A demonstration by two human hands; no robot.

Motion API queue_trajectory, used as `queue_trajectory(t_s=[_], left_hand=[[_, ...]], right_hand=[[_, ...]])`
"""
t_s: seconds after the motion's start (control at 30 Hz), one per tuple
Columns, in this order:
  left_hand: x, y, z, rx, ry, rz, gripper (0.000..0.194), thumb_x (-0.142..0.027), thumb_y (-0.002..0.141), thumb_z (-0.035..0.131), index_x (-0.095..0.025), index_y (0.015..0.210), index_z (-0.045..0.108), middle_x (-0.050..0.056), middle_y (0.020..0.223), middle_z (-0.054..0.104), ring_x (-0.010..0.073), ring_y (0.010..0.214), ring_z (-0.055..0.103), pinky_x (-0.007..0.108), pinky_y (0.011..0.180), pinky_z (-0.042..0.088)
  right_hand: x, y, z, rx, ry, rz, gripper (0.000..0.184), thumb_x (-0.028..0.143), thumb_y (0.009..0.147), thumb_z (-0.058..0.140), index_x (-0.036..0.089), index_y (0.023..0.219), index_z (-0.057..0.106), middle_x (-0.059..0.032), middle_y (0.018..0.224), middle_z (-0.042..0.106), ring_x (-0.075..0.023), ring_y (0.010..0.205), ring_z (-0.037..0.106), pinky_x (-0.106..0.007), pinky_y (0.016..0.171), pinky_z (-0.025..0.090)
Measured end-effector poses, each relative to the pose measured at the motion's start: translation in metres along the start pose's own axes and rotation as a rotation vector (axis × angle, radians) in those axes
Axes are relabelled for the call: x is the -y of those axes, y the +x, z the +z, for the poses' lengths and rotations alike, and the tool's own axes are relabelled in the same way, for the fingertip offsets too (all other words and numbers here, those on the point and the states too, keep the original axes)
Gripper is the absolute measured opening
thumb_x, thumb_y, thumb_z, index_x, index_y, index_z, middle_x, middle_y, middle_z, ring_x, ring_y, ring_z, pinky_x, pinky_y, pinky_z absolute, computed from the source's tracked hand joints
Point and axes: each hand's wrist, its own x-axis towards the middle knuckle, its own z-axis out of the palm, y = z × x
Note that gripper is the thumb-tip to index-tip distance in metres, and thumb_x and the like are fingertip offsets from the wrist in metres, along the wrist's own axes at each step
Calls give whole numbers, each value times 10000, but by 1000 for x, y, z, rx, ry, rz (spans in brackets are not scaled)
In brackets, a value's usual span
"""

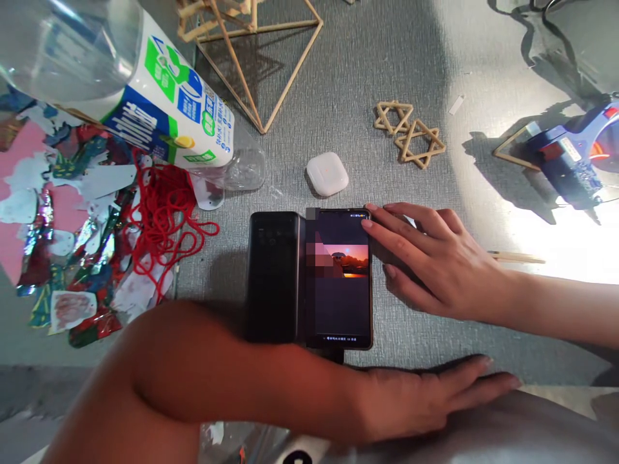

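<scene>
My R fingers (pixel 400 244) splay, tips at smooth rect. phone (pixel 341 306) edge; L fingers (pixel 487 392) outstretched. Beyond R: rounded wht case (pixel 327 175), 2 wooden stars (pixel 416 135).

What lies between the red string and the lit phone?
The head view shows, going from the red string, some grey tabletop, then a black block close beside the phone.

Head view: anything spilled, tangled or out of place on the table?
The red string by the foil and paper scraps, left of the phone, looks untidy: a loose tangle, not wound. No spill is visible.
</scene>
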Motion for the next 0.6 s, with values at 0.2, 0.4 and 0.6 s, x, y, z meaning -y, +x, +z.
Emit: queue_trajectory(t_s=[0.2,0.4,0.6], left_hand=[[1,1,15,-302,-1040,-558,546,-505,841,395,-569,1250,752,-162,1577,660,196,1568,562,535,1187,607],[-14,-3,14,-560,-1749,-871,733,-334,926,232,-526,1594,464,-148,1866,264,184,1754,212,553,1459,153],[-8,-1,7,-546,-1670,-830,765,-298,914,219,-486,1619,447,-80,1870,287,243,1768,167,670,1445,166]], right_hand=[[-1,0,0,-8,-7,-9,632,314,1097,505,106,1687,418,-146,1725,528,-348,1493,531,-494,1032,468],[0,0,1,-15,-1,-1,613,306,1098,502,109,1676,438,-138,1725,530,-335,1505,527,-479,1054,457],[0,0,1,-15,8,-1,635,310,1098,503,122,1697,408,-141,1722,533,-348,1500,531,-498,1050,469]])
